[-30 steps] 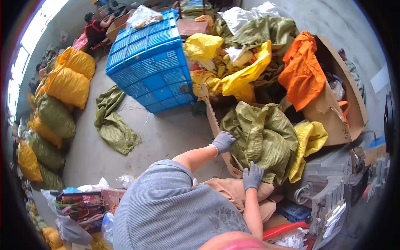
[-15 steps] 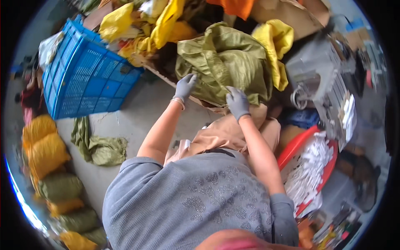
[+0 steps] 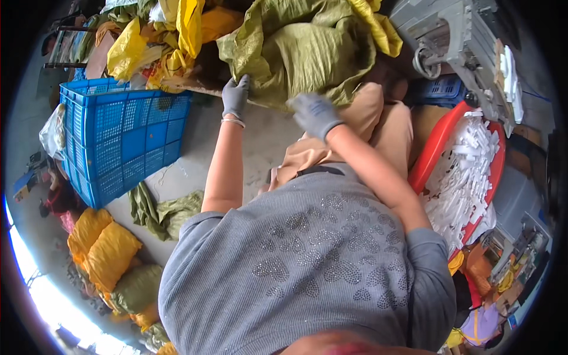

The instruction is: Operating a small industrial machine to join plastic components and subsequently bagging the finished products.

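A large olive-green woven sack [image 3: 313, 59] lies bunched in front of me, its wrinkled mouth toward my hands. My left hand [image 3: 235, 99], in a grey glove, pinches the sack's near left edge. Over the sack's near edge is my right hand [image 3: 316, 115], also grey-gloved and a little blurred. Its fingers look loosely stretched out, with nothing seen between them; whether they touch the sack is unclear. What is inside the sack is hidden.
At left stands a blue plastic crate [image 3: 127, 142]. Yellow sacks [image 3: 189, 26] are heaped beyond it. A red tub [image 3: 441, 142] of white pieces [image 3: 467, 171] is at my right, below a grey plastic piece of equipment [image 3: 444, 35]. Another green sack [image 3: 165, 213] lies on the floor; stuffed orange sacks [image 3: 109, 245] sit lower left.
My right hand has come off the sack's edge and shifted left, toward my left hand. The left hand still holds the edge. The whole view has turned, so the sack sits higher in it.
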Available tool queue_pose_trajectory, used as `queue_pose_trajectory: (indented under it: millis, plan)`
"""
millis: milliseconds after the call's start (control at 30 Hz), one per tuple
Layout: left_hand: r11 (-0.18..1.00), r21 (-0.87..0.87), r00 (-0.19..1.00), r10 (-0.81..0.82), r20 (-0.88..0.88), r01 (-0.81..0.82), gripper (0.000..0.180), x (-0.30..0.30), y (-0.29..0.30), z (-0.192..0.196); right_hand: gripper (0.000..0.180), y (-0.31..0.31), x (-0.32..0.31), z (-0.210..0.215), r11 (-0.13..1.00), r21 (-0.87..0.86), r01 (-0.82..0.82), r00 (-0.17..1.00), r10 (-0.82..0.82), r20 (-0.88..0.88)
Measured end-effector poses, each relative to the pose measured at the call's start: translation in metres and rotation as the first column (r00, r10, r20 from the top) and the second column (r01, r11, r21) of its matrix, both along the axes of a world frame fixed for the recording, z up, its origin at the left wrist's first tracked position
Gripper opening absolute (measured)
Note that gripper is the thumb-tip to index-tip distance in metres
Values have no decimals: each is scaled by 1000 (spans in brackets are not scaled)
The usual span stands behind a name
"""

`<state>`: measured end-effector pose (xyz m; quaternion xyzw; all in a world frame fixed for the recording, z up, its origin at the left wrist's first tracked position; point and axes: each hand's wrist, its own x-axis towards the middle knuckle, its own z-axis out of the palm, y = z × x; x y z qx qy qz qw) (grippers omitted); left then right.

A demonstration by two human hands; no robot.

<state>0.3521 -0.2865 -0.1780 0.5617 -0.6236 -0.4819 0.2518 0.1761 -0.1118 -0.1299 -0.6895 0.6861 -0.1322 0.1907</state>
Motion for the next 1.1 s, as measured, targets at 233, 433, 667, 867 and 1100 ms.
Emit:
queue_pose_trajectory:
  millis: [233, 433, 667, 867, 1100]
  plan:
    - [952, 285, 964, 176, -200, -115, 20, 68, 23, -18, 22, 11, -54, -21, 951, 310, 19, 982, 40, -183]
    - [930, 306, 937, 275, -216, -202, 16, 77, 42, -28, 29, -1, -31, -10, 807, 519, -281, 948, 318, 20]
    - [741, 618, 697, 588, -410, -262, 9, 88, 50, -65, 37, -29, -26, -98, 545, 800, -253, 933, 355, 54]
    - [660, 695, 671, 655, -347, -285, 21, 95, 41, -79, 39, -27, -36, -103, 405, 750, -522, 821, 476, 315]
    - [873, -326, 928, 372, -35, -362, 26, 96, 2, 13, 27, -7, -119, 12, 993, 51, 103, 915, -115, 387]
